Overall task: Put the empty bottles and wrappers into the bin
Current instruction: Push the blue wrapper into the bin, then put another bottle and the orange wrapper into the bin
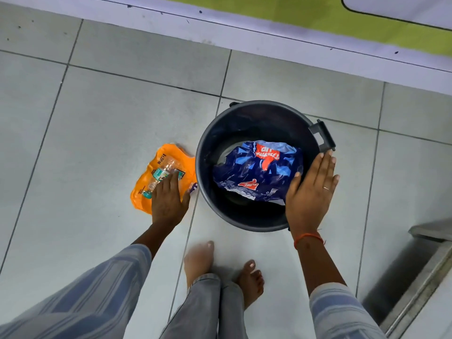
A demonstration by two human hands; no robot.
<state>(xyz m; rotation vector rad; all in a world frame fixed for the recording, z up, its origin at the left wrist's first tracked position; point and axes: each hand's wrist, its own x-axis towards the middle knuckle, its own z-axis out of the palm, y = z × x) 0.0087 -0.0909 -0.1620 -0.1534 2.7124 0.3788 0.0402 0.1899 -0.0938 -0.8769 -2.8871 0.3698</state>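
Note:
A round black bin (208, 143) stands on the tiled floor. A crumpled blue wrapper (254, 172) lies inside it. My right hand (311, 187) hovers flat over the bin's right rim, fingers apart, holding nothing. Left of the bin an orange wrapper (146, 182) lies flat on the floor with a clear empty bottle (161, 176) on top of it. My left hand (168, 196) rests on the bottle and wrapper, fingers spread over them; I cannot see a closed grasp.
A white and green wall base (269, 30) runs along the top. A metal ledge (415, 277) sits at the lower right. My bare feet (220, 267) stand just below the bin.

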